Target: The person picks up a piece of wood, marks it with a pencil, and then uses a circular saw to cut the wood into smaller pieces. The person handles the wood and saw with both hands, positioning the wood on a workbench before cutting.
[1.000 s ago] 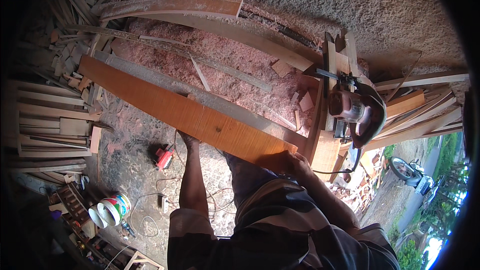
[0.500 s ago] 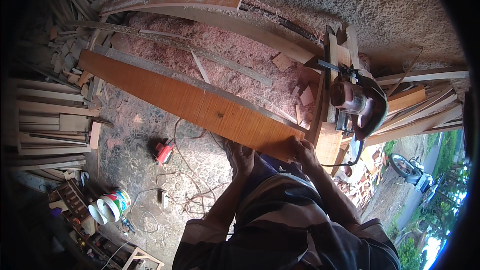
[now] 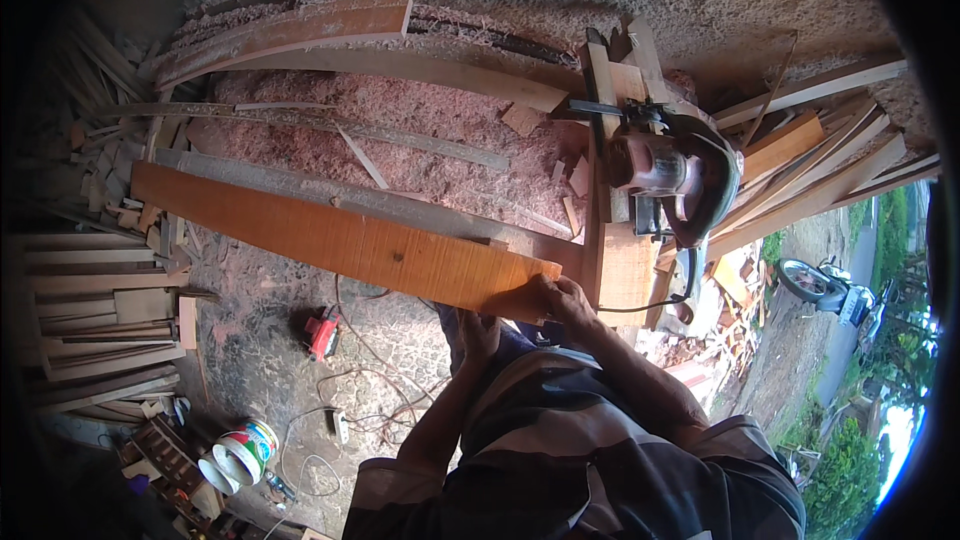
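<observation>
A long orange-brown wooden board with dark grain streaks and a knot stretches from the far left to just before my body, narrower at its left end. My right hand is closed on the board's right end, thumb on top. My left hand is at the near edge, its fingers partly hidden under the board, so its grip is unclear. Behind the board runs a dusty grey beam. Right of my right hand, a power tool with a black loop handle is mounted against upright timbers.
Pink shavings and long offcuts lie beyond the beam. Stacked wood stands at left, more planks at right. On the floor are a red power tool, loose cords and white buckets. A motorcycle stands outside.
The whole view has shifted, with the scene further left. The board has come slightly nearer my body, showing more of the beam behind it. My right hand keeps hold of its end.
</observation>
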Tool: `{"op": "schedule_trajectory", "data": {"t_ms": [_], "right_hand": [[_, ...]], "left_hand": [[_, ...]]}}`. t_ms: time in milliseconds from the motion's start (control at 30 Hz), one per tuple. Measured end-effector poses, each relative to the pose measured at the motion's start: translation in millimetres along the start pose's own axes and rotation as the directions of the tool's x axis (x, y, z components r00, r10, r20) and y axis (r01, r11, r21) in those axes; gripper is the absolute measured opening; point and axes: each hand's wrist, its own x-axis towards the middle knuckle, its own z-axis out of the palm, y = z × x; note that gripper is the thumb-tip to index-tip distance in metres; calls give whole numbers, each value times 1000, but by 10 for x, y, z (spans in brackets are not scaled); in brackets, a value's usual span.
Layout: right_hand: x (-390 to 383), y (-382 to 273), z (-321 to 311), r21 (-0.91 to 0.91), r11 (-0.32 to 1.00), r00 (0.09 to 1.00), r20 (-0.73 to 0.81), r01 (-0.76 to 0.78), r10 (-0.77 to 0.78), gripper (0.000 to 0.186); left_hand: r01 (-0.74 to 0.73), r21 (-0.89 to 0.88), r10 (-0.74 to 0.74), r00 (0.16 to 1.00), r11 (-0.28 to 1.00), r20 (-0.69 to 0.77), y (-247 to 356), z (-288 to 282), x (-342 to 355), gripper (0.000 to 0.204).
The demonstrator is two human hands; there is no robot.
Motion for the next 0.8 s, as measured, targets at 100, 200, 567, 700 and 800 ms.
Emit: {"op": "schedule_trajectory", "data": {"t_ms": [100,200,567,700,800], "right_hand": [[-132,-184,-101,-334,918,976,26,214,-218,44],[-626,-490,-248,-631,644,821,-19,433,-570,37],[-1314,-1014,-1892,-283,837,445,-742,469,-501,39],[-1118,-1343,-2041,-402,738,484,-569,542,-665,56],[-785,-1790,-2071,-434,720,558,-455,542,-694,79]], "left_hand": [[104,-163,-102,995,981,15,61,-122,49,38],[106,-59,-112,988,993,-106,268,-418,41,26],[200,-461,-110,970,865,215,1756,-177,609,34],[233,-457,-85,943,859,322,2216,506,959,53],[356,-591,-166,921,724,351,2289,920,1165,58]]}}
